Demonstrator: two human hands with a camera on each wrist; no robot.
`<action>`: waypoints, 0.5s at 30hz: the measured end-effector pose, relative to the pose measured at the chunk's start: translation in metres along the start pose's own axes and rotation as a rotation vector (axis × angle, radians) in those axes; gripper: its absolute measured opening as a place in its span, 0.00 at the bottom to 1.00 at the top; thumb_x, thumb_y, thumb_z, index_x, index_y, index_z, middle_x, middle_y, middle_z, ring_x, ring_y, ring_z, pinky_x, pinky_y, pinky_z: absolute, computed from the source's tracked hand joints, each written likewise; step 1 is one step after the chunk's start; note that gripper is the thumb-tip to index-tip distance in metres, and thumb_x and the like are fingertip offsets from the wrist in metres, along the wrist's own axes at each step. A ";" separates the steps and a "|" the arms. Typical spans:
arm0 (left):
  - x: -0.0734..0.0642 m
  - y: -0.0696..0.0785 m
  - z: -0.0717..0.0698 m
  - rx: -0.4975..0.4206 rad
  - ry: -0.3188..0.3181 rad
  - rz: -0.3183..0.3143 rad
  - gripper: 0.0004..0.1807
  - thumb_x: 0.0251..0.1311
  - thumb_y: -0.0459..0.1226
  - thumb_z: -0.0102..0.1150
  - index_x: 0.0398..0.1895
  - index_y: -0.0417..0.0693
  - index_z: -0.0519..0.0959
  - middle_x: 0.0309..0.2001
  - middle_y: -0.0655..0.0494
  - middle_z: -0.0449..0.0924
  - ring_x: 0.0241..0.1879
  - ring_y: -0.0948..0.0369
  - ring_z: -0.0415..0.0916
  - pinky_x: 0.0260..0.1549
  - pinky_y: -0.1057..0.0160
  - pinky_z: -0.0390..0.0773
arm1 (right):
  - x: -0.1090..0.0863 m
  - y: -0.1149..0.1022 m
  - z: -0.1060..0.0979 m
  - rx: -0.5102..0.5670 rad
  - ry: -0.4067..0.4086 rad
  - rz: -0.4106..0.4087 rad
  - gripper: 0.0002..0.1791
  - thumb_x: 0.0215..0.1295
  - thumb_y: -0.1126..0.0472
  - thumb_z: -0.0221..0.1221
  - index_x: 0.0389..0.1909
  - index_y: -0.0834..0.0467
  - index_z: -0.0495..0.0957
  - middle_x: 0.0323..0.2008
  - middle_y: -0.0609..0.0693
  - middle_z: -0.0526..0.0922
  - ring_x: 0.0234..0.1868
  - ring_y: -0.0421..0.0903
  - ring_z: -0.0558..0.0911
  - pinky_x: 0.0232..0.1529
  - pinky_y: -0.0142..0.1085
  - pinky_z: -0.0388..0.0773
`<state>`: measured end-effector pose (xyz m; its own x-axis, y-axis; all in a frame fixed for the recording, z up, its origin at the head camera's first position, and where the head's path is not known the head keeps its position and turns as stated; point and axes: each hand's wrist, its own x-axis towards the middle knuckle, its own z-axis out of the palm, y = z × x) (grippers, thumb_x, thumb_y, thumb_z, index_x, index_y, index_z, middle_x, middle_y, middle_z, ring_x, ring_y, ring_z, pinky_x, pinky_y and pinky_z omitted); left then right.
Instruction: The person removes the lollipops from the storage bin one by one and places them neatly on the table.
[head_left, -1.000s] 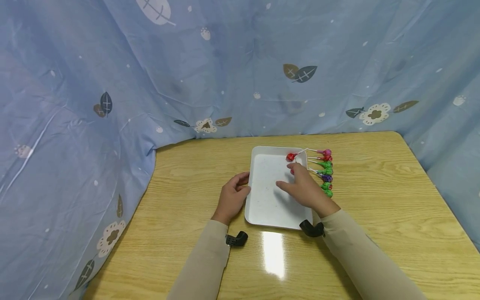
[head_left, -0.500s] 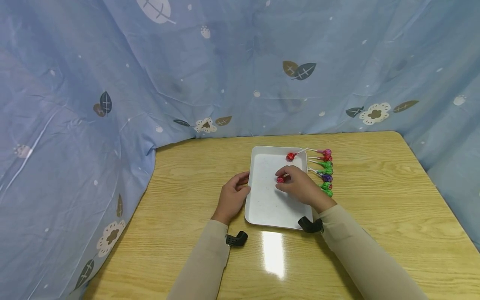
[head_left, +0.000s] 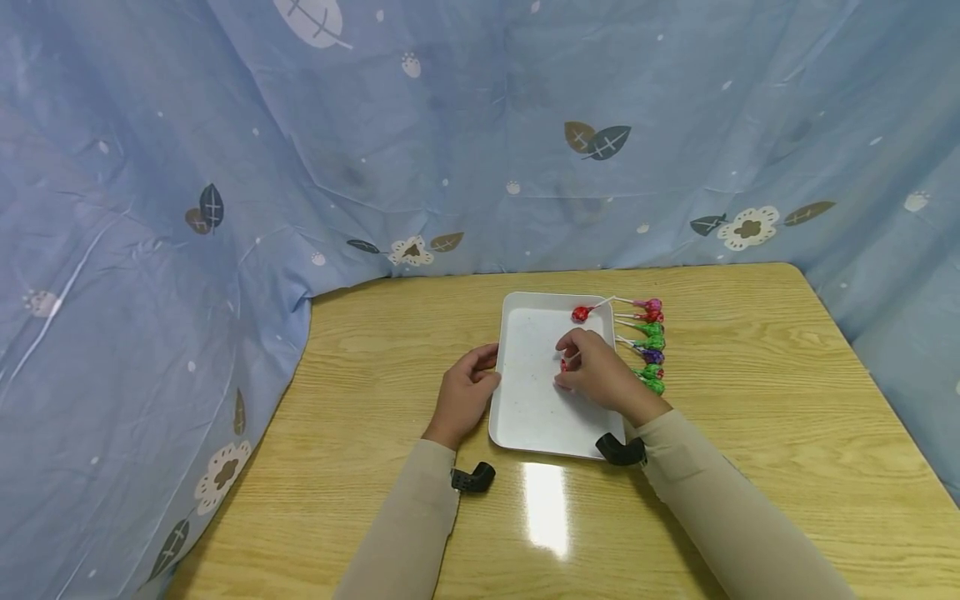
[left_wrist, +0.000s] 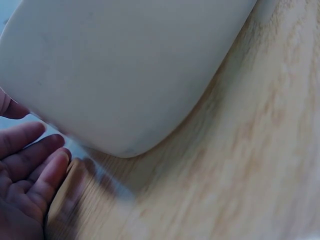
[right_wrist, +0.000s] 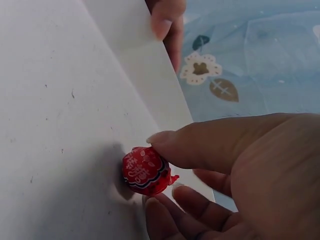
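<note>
A red-wrapped lollipop (right_wrist: 146, 171) is in my right hand (head_left: 600, 375), which pinches its round head between thumb and fingertips, low over the white tray (head_left: 525, 408). Its stick is mostly hidden behind the fingers. My left hand (head_left: 465, 396) lies along the tray's left edge, relaxed fingers touching the rim from outside; the left wrist view shows these fingers (left_wrist: 30, 155) beside the tray's corner. Another red lollipop (head_left: 581, 313) lies at the tray's far right corner, its stick reaching over the rim.
Right of the tray, several lollipops (head_left: 652, 342) in pink, red, green and purple wrappers lie in a column, sticks pointing left. The wooden table (head_left: 765, 375) ends at a blue patterned curtain (head_left: 480, 167) behind and at the sides.
The right hand has closed its fingers on the red lollipop and drawn it left inside the tray, then shifted slightly right and down. The left hand has stayed in place.
</note>
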<state>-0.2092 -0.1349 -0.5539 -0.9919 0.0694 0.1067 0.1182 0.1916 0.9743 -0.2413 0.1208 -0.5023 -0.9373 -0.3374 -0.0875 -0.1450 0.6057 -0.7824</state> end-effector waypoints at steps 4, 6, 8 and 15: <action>0.000 0.000 0.000 -0.008 -0.004 0.001 0.25 0.73 0.29 0.61 0.72 0.44 0.80 0.61 0.47 0.85 0.51 0.52 0.85 0.52 0.51 0.85 | 0.001 -0.001 -0.001 -0.002 -0.007 0.035 0.30 0.66 0.67 0.76 0.63 0.69 0.73 0.50 0.61 0.78 0.51 0.58 0.80 0.53 0.52 0.80; 0.000 0.001 0.000 -0.009 -0.005 -0.001 0.25 0.73 0.29 0.61 0.72 0.44 0.80 0.61 0.47 0.85 0.51 0.52 0.85 0.51 0.51 0.85 | 0.000 -0.001 -0.001 -0.005 -0.011 0.046 0.31 0.65 0.66 0.76 0.64 0.69 0.72 0.49 0.61 0.78 0.49 0.57 0.80 0.51 0.50 0.79; 0.000 0.001 0.000 -0.005 -0.005 -0.004 0.25 0.73 0.29 0.61 0.73 0.44 0.80 0.60 0.48 0.85 0.50 0.52 0.86 0.51 0.52 0.85 | -0.001 -0.002 -0.001 -0.005 -0.017 0.052 0.31 0.65 0.65 0.76 0.63 0.68 0.73 0.47 0.59 0.79 0.46 0.55 0.80 0.47 0.48 0.79; 0.000 0.001 -0.001 0.011 -0.004 -0.002 0.25 0.73 0.30 0.61 0.72 0.43 0.80 0.61 0.51 0.85 0.53 0.56 0.85 0.52 0.56 0.85 | -0.001 -0.001 0.001 -0.027 -0.068 0.056 0.24 0.66 0.64 0.76 0.58 0.64 0.77 0.40 0.53 0.81 0.38 0.50 0.78 0.40 0.43 0.77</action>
<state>-0.2089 -0.1352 -0.5527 -0.9919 0.0732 0.1034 0.1163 0.2027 0.9723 -0.2400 0.1204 -0.5022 -0.9206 -0.3499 -0.1732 -0.1020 0.6438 -0.7584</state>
